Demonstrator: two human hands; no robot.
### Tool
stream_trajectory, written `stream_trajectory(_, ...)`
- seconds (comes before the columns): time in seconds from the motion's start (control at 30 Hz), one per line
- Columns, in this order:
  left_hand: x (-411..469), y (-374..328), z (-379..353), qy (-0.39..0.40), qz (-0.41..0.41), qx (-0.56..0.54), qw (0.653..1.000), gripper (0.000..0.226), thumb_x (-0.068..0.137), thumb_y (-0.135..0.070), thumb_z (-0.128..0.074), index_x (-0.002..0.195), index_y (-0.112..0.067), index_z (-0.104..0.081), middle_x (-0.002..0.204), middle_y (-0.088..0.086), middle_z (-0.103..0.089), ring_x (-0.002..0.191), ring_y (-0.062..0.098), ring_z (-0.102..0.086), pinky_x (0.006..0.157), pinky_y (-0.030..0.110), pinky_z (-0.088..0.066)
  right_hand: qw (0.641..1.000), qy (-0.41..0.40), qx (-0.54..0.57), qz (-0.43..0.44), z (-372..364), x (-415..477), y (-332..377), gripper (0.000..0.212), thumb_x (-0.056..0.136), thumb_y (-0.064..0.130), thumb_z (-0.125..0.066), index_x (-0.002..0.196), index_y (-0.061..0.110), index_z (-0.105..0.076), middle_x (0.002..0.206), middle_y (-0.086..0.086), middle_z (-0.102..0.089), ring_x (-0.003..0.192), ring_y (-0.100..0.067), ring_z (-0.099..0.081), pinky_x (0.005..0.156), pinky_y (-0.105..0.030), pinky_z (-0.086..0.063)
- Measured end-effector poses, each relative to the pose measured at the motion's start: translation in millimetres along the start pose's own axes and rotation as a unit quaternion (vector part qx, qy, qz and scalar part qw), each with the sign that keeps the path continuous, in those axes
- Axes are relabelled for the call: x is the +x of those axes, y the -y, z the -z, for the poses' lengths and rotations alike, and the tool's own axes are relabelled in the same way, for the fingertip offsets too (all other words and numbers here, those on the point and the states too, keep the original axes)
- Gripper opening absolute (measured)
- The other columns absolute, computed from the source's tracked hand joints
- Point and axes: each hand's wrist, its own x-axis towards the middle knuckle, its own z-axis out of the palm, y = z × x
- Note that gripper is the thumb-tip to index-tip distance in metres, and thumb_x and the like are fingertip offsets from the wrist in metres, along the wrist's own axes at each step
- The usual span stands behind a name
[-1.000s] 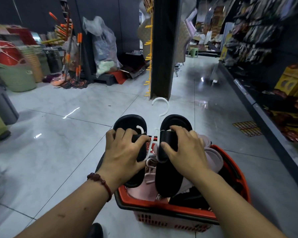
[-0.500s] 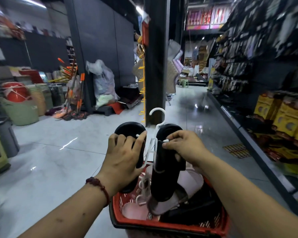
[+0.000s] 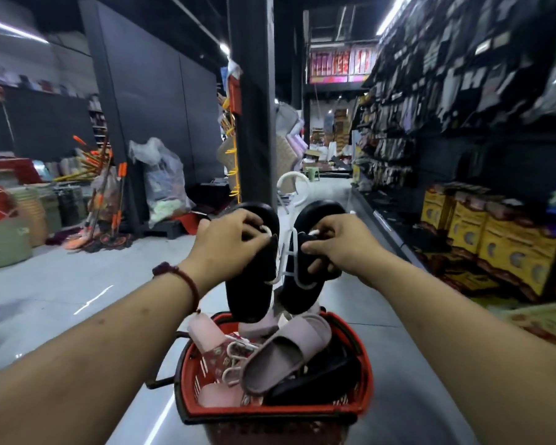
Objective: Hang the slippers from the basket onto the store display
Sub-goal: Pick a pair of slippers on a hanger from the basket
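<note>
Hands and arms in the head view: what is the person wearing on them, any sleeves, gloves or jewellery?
Both forearms are bare, with no sleeves or gloves in view. The left hand has a dark red beaded bracelet at its wrist. The right hand and wrist show nothing worn.

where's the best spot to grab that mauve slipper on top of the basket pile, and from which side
Take the mauve slipper by its strap band, coming from above. It lies topmost in the red basket, footbed up and tilted. The strap arches open toward the camera, so fingers can likely hook under it without disturbing what lies beneath.
</note>
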Motion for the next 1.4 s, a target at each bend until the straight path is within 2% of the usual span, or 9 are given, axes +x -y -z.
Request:
stream_trajectory(0.13,20.0,-30.1,-0.8,0.018,0.109,-0.165,0.98,0.025,0.065,-0.048,-0.082,0.077,-0.028,-0.075,0.08,-0.009,-0.076,0.089,0.012,-0.072,0.086,0.033,-0.057,0.999,-0.017,0.03,0.002,27.3,-10.7,-1.5,0.017,0.089,0.003,-0.072,0.101,0.003,-0.061,0.067,-0.013,-0.065,0.064,-0.033,-0.072,0.043,-0.027,-0.039)
stream_trajectory(0.3,32.3,-69.3,-14.4,0.117,0.136,-0.272,0.946,0.016,0.071,-0.01,-0.088,0.081,-0.012,-0.076,0.078,0.003,-0.074,0.067,0.007,-0.067,0.052,0.009,-0.048,0.998,-0.055,-0.024,-0.003,65.4,-23.1,-8.6,0.014,0.09,0.004,-0.071,0.098,0.006,-0.061,0.073,-0.012,-0.067,0.06,-0.024,-0.073,0.042,-0.027,-0.045)
stream_trajectory(0.43,44.6,-96.6,-42.5,0.197,0.101,-0.271,0.937,0.017,0.072,-0.013,-0.088,0.087,-0.011,-0.08,0.083,0.004,-0.076,0.077,0.01,-0.069,0.058,0.01,-0.05,0.994,-0.091,-0.05,-0.027,99.5,-38.6,-23.0,0.014,0.088,0.004,-0.073,0.093,0.01,-0.061,0.071,-0.01,-0.067,0.066,-0.03,-0.075,0.043,-0.028,-0.045)
stream_trajectory(0.57,49.4,-144.5,-77.7,0.252,0.023,-0.27,0.929,0.017,0.078,-0.012,-0.083,0.095,-0.009,-0.079,0.087,0.006,-0.075,0.071,0.005,-0.063,0.055,0.002,-0.045,0.985,-0.139,-0.077,-0.069,139.7,-70.7,-38.5,0.014,0.09,0.004,-0.071,0.092,0.011,-0.059,0.066,-0.009,-0.065,0.059,-0.027,-0.071,0.04,-0.024,-0.042)
stream_trajectory(0.67,47.7,-191.8,-102.8,0.263,-0.032,-0.292,0.919,0.005,0.082,-0.016,-0.081,0.087,-0.014,-0.079,0.079,0.001,-0.075,0.063,0.001,-0.062,0.054,0.007,-0.047,0.976,-0.175,-0.078,-0.099,175.3,-112.8,-45.9,0.009,0.095,0.007,-0.065,0.101,0.005,-0.059,0.064,-0.01,-0.065,0.06,-0.03,-0.069,0.043,-0.026,-0.035)
stream_trajectory(0.77,39.2,-247.6,-122.1,0.274,-0.099,-0.308,0.906,0.007,0.085,-0.023,-0.079,0.08,-0.018,-0.08,0.08,0.002,-0.077,0.071,0.008,-0.064,0.066,0.02,-0.051,0.96,-0.234,-0.104,-0.113,211.0,-162.4,-40.5,0.008,0.095,0.006,-0.064,0.101,0.003,-0.06,0.052,-0.001,-0.056,0.045,-0.017,-0.066,0.038,-0.022,-0.028)
stream_trajectory(0.93,15.3,-348.5,-136.7,0.298,-0.197,-0.355,0.864,0.01,0.084,-0.025,-0.08,0.078,-0.016,-0.08,0.077,0.004,-0.076,0.07,0.01,-0.061,0.07,0.027,-0.048,0.92,-0.323,-0.162,-0.152,269.4,-242.8,-20.6,0.011,0.093,0.005,-0.067,0.1,0.003,-0.059,0.042,0.01,-0.051,0.04,-0.017,-0.061,0.036,-0.018,-0.031)
stream_trajectory(1.17,-32.3,-478.6,-136.5,0.336,-0.293,-0.422,0.79,0.014,0.084,-0.022,-0.08,0.083,-0.008,-0.079,0.081,0.008,-0.077,0.071,0.011,-0.062,0.074,0.029,-0.05,0.852,-0.438,-0.215,-0.188,338.4,-349.1,2.1,0.011,0.091,0.01,-0.07,0.096,0.011,-0.06,0.073,-0.005,-0.064,0.044,-0.021,-0.063,0.051,-0.028,-0.04)
stream_trajectory(1.4,-81.3,-564.0,-144.0,0.349,-0.321,-0.469,0.745,0.009,0.086,-0.024,-0.078,0.079,-0.018,-0.077,0.077,0.003,-0.076,0.071,0.013,-0.067,0.073,0.029,-0.054,0.784,-0.534,-0.249,-0.193,374.9,-426.2,5.9,0.012,0.088,0.011,-0.071,0.094,0.015,-0.062,0.086,-0.007,-0.068,0.043,-0.023,-0.061,0.044,-0.022,-0.039)
